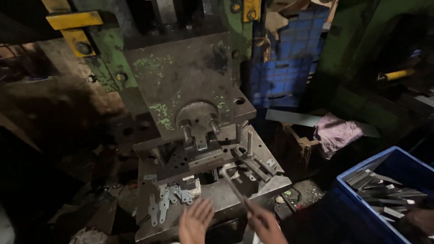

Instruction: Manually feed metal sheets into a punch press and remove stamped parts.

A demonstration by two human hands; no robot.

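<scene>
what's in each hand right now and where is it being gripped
The right hand grips a thin metal rod at its near end. The left hand holds nothing, fingers spread.

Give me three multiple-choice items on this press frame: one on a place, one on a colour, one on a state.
1. Where is the crate of metal strips?
A. lower right of the frame
B. on top of the press
C. left of the press

2. What colour is the crate?
A. red
B. blue
C. white

3. What is the right hand doing?
A. resting flat and empty
B. holding a thin metal rod aimed into the press
C. gripping the cloth

Answers:
1 A: the crate sits at lower right, beside the press.
2 B: its walls are blue, with grey metal strips inside.
3 B: the right hand is closed round the rod, whose tip reaches into the press; the left hand is open and empty, and the pinkish cloth lies untouched.
</scene>
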